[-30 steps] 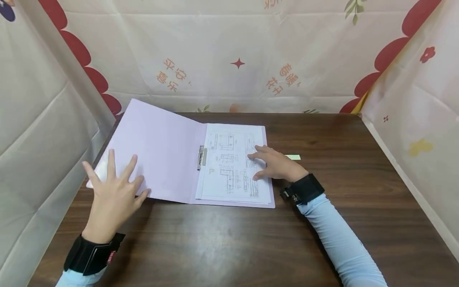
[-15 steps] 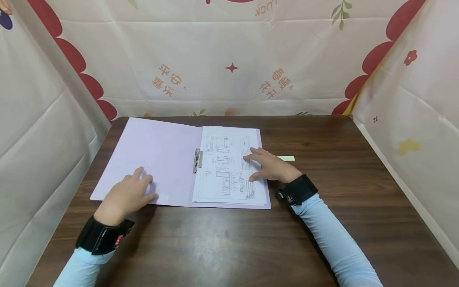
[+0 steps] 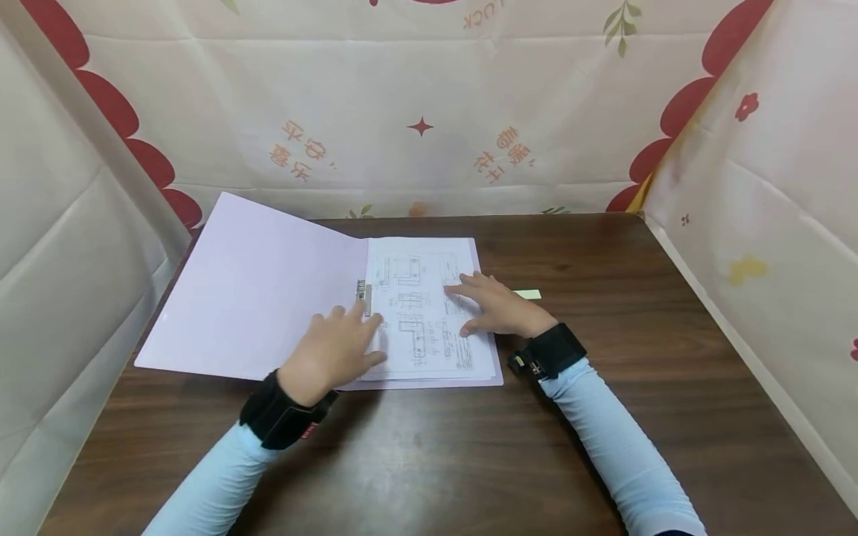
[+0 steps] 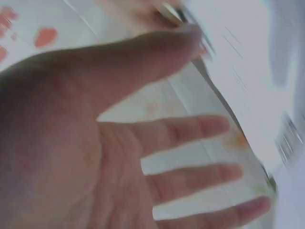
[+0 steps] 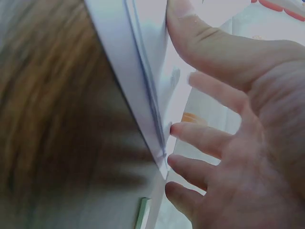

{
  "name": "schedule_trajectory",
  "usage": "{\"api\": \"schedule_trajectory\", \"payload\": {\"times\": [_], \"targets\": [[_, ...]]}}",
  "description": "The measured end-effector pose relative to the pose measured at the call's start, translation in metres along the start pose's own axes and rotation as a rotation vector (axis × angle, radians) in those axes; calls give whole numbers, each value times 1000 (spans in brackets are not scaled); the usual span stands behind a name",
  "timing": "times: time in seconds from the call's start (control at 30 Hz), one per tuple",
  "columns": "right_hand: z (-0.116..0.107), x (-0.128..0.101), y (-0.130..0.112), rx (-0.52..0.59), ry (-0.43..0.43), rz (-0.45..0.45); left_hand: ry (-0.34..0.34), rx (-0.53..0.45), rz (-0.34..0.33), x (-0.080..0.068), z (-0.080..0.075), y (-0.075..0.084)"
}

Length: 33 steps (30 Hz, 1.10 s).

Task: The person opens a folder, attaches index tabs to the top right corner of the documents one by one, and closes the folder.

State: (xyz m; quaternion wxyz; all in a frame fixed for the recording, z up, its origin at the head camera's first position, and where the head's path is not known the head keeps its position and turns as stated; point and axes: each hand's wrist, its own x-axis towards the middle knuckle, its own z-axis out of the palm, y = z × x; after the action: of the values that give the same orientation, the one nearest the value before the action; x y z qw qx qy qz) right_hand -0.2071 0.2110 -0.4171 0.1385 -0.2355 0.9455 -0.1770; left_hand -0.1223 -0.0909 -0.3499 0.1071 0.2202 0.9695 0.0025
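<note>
A pale lilac folder (image 3: 261, 275) lies spread on the table, its left cover tilted up off the wood. Sheets with printed technical drawings (image 3: 415, 353) lie on its right half, under a metal clip (image 3: 364, 292) at the spine. My left hand (image 3: 335, 346) is over the spine, fingers spread and pointing toward the clip; in the left wrist view its fingers (image 4: 190, 183) are straight and hold nothing. My right hand (image 3: 499, 305) rests with its fingertips on the right margin of the sheets. In the right wrist view the fingers (image 5: 200, 138) touch the paper's edge.
A small pale green strip (image 3: 527, 294) lies on the brown wooden table (image 3: 590, 268) just right of the folder, partly behind my right hand. Printed cloth (image 3: 375, 97) hangs along the back and both sides of the table.
My left hand has moved right from the left cover to the spine. The left cover went down flat, then is tilted up again. The right hand stays on the sheets.
</note>
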Motion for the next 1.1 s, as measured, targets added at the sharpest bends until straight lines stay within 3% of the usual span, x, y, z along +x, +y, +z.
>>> {"api": "schedule_trajectory", "payload": {"times": [0.1,0.2,0.3,0.37,0.47,0.6,1.1], "targets": [[-2,1,4,30,17,-32,-15,-37,80,12,4,16],[-11,-2,11,65,164,-2,-6,-31,121,22,8,21],[-24,-13,20,77,382,154,-2,-8,129,27,12,19],[-31,-21,25,82,449,302,4,-2,125,28,13,16],[-34,-29,33,69,403,457,23,5,123,30,12,13],[-28,-28,40,64,323,536,28,9,128,32,12,12],[-24,-22,48,126,353,574,10,7,115,31,14,12]]}}
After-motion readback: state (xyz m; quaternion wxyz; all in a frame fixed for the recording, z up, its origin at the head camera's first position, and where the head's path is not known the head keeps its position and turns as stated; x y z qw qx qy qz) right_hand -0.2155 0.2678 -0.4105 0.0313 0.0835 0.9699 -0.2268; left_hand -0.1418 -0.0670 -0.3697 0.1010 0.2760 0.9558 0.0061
